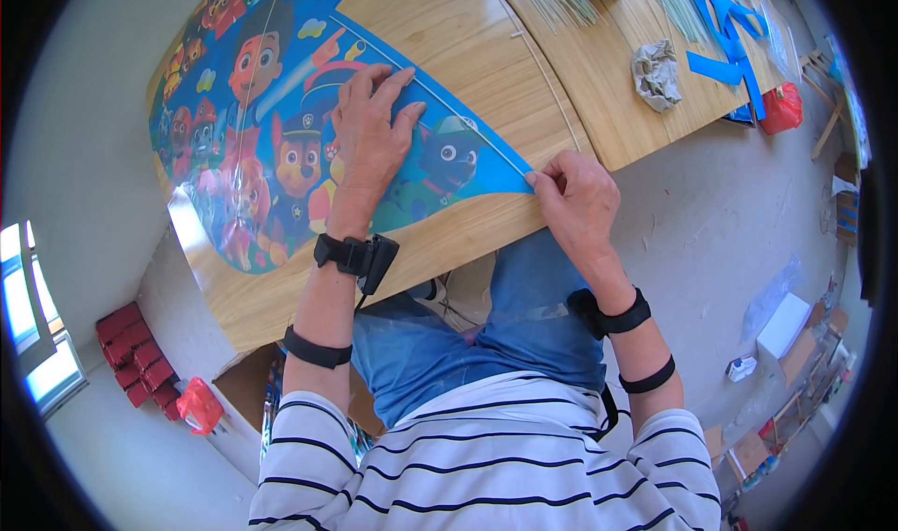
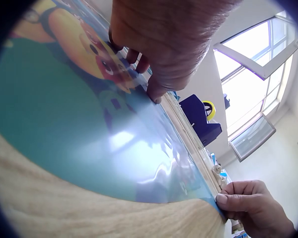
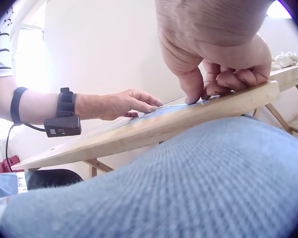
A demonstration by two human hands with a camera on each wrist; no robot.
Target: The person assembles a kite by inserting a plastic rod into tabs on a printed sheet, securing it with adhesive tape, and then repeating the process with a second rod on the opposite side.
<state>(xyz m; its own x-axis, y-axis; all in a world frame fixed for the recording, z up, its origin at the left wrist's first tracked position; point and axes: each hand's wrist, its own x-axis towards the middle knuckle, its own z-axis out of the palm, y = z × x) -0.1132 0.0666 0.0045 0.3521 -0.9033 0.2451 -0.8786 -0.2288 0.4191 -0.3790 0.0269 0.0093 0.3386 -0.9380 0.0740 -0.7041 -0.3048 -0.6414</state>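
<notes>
At ten o'clock my sheet (image 1: pixel 281 130) is blue, printed with many-coloured cartoon figures; the thin rod (image 1: pixel 468 124) is white. The tabletop (image 1: pixel 458 44) is tan wood grain. My shirt (image 1: pixel 486 465), at six, is white, black-striped; the strips (image 1: pixel 714 69) at two, bright blue.

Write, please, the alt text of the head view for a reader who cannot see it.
A left hand rests on a blue cartoon sheet, and a right hand pinches its corner, at the end of a thin white rod along one edge. The sheet lies on a wooden table; blue strips lie at the upper right.
</notes>
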